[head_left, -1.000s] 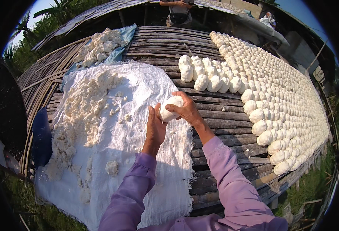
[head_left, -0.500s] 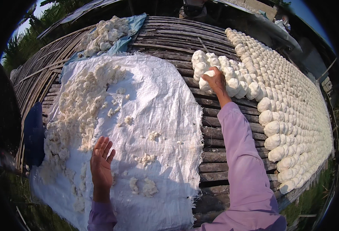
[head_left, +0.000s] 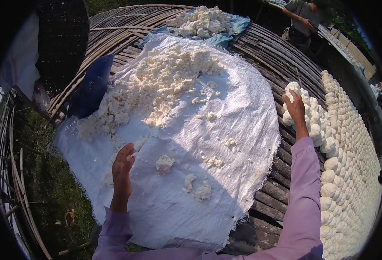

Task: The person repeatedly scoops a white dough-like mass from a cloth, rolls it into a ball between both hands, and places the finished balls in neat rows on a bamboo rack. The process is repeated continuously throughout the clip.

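Note:
My left hand (head_left: 123,165) is over the lower left of a white woven sheet (head_left: 165,221). Its fingers are loosely bent and apart from the thumb, and no lump shows in it. Close by lie loose crumbly white clumps, one of them a rounded clump (head_left: 165,164). At the right, my right hand (head_left: 296,108) rests over the near end of a block of white balls (head_left: 315,130), thumb and fingers spread. One white ball (head_left: 287,117) sits just below its thumb side, touching or very near the hand.
A large crumbly white heap (head_left: 169,73) covers the sheet's far left, beside a dark blue sheet (head_left: 91,89). Another heap (head_left: 204,21) lies on blue plastic. Dense rows of balls (head_left: 351,173) fill the right of the bamboo platform (head_left: 271,195). A person (head_left: 301,19) stands beyond.
The view has swung left, so the sheet and balls appear further right. My left hand has turned from palm showing to edge-on, fingers more bent. My right hand's fingers have spread off the ball.

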{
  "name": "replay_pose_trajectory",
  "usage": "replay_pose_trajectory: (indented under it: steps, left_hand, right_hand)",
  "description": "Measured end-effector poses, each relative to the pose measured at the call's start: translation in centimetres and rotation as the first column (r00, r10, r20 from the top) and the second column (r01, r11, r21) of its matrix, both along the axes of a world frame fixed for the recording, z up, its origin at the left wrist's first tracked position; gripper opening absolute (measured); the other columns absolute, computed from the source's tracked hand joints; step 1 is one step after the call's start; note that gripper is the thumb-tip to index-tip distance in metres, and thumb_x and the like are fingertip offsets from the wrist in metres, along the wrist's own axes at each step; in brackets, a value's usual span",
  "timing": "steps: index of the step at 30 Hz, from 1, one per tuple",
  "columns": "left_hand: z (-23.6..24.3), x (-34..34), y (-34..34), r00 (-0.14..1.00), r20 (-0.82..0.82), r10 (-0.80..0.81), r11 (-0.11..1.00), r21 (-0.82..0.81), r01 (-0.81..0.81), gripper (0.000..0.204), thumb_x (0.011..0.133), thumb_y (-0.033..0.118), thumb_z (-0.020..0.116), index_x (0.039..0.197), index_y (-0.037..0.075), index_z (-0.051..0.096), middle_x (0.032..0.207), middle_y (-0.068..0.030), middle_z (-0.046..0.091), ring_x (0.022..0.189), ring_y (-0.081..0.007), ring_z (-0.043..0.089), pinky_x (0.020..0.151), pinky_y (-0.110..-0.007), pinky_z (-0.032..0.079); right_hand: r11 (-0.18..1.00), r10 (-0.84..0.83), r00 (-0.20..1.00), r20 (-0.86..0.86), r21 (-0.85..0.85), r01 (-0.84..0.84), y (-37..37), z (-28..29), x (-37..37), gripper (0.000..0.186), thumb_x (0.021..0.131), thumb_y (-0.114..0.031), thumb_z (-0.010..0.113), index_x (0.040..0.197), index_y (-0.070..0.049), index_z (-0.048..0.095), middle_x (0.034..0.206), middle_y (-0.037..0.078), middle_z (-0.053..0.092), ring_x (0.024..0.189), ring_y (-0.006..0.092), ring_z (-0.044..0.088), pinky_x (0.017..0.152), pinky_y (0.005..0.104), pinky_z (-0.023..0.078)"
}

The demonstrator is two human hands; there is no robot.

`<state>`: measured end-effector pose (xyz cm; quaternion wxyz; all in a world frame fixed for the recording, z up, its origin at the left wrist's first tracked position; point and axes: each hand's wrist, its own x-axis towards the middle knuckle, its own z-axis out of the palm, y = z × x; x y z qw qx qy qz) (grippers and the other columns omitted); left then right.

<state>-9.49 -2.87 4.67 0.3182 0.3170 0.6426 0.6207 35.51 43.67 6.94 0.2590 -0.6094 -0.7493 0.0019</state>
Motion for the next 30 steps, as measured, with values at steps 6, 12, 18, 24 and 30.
replay_pose_trajectory:
  steps: [6,12,18,24,30]
  left_hand:
    - [-0.7,-3.5,-3.7,0.971,0.241,0.003,1.000,0.021,-0.008,0.071,0.100,0.040,0.056,0.153,-0.002,0.033,0.157,-0.0170,0.037,0.148,-0.0287,0.031,0.120,-0.042,0.024]
    - [-2.5,-11.0,-2.3,0.965,0.240,0.109,0.994,-0.035,-0.103,0.074,0.104,0.046,0.046,0.159,0.003,0.020,0.166,-0.0144,0.019,0.155,-0.0249,0.012,0.124,-0.040,0.011]
    - [-4.8,-18.6,2.9,0.988,-0.111,0.110,0.975,0.207,-0.085,0.071,0.106,0.053,0.033,0.157,0.004,0.027,0.165,-0.0151,0.021,0.154,-0.0253,0.015,0.124,-0.035,0.012]
    - [-4.9,-22.7,6.4,0.973,-0.208,0.103,0.982,0.177,-0.066,0.075,0.106,0.059,0.024,0.150,0.001,0.042,0.156,-0.0176,0.038,0.145,-0.0288,0.033,0.120,-0.036,0.023]
    - [-6.8,-23.5,5.6,0.996,-0.069,-0.064,0.997,-0.037,0.062,0.085,0.102,0.068,0.029,0.145,-0.002,0.048,0.151,-0.0175,0.045,0.144,-0.0268,0.037,0.120,-0.036,0.023]
  right_hand:
    - [0.500,0.275,0.655,-0.704,-0.477,-0.723,-14.7,1.1,-19.2,0.061,0.093,-0.050,0.068,0.134,-0.005,0.062,0.124,0.011,0.067,0.110,0.0203,0.065,0.084,0.0360,0.055]
    - [0.269,0.533,0.501,-0.682,-0.425,-0.864,-24.7,0.6,-37.9,0.073,0.096,-0.055,0.061,0.147,-0.004,0.048,0.144,0.020,0.054,0.128,0.0313,0.057,0.100,0.0417,0.050]
    - [0.423,0.720,0.489,-0.493,-0.247,-0.872,-25.5,-0.5,-54.1,0.079,0.094,-0.059,0.057,0.148,-0.002,0.046,0.152,0.021,0.045,0.144,0.0333,0.039,0.119,0.0403,0.030]
    - [0.559,0.765,0.615,-0.190,-0.277,-0.781,-25.3,-3.9,-60.1,0.079,0.093,-0.065,0.052,0.145,-0.005,0.051,0.150,0.019,0.048,0.143,0.0324,0.041,0.118,0.0408,0.031]
    - [0.572,0.707,0.687,-0.166,-0.436,-0.694,-26.1,-7.8,-60.1,0.067,0.092,-0.063,0.051,0.140,-0.016,0.059,0.149,0.013,0.051,0.140,0.0314,0.043,0.117,0.0488,0.028]
